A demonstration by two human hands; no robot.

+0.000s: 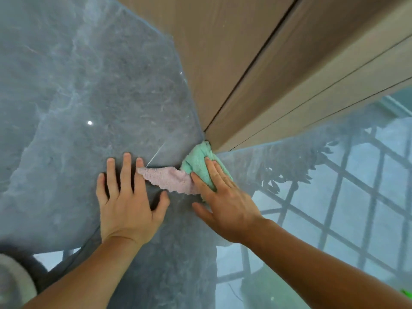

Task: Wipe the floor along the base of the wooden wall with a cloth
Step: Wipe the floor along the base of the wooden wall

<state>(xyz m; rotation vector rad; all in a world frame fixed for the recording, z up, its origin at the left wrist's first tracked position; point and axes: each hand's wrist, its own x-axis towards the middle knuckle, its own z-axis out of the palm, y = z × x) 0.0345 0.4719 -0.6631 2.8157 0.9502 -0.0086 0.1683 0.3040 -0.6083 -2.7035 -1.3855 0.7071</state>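
A fluffy cloth [194, 162], mint green at one end and pale pink at the other, lies on the glossy grey marble floor [89, 97] at the foot of the wooden wall [256, 63]. Its green end is pushed into the corner where the wall panels meet the floor. My right hand [223, 199] lies flat on the green part, fingers spread, pressing it down. My left hand [127, 197] rests flat on the bare floor with fingers apart, its index finger beside the pink tip of the cloth.
The wall has a dark vertical seam [252, 65] that ends at the corner. The polished floor mirrors a window grille [334, 197] and foliage to the right. A rounded pale object [13, 282] sits at the lower left edge.
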